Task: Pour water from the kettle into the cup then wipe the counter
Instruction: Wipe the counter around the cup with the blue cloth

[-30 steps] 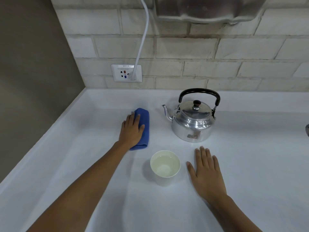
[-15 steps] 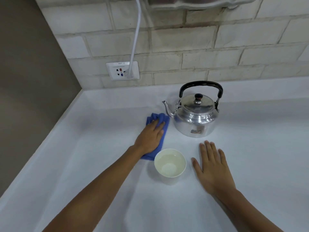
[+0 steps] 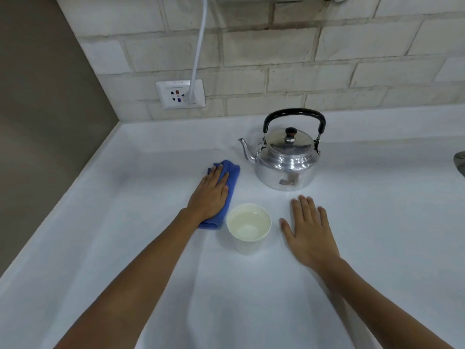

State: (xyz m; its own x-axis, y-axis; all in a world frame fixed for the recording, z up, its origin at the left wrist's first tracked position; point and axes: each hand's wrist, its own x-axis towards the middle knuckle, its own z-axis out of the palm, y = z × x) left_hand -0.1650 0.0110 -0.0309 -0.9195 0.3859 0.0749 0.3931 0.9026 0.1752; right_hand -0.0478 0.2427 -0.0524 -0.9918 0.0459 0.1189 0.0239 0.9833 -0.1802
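Counter (image 3: 352, 248): kettle (image 3: 286, 167) behind cup (image 3: 249, 226), cloth (image 3: 232, 182) left.

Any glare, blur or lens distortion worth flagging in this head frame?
Head view: wide-angle bending bows the brick wall lines and counter edge; bright highlights glare on the kettle; shadows beside the cup are soft; the left hand and right hand look slightly soft, forearms more so.

White wall socket (image 3: 180, 93) on brick wall (image 3: 327, 59); white cord (image 3: 198, 46) plugged in.
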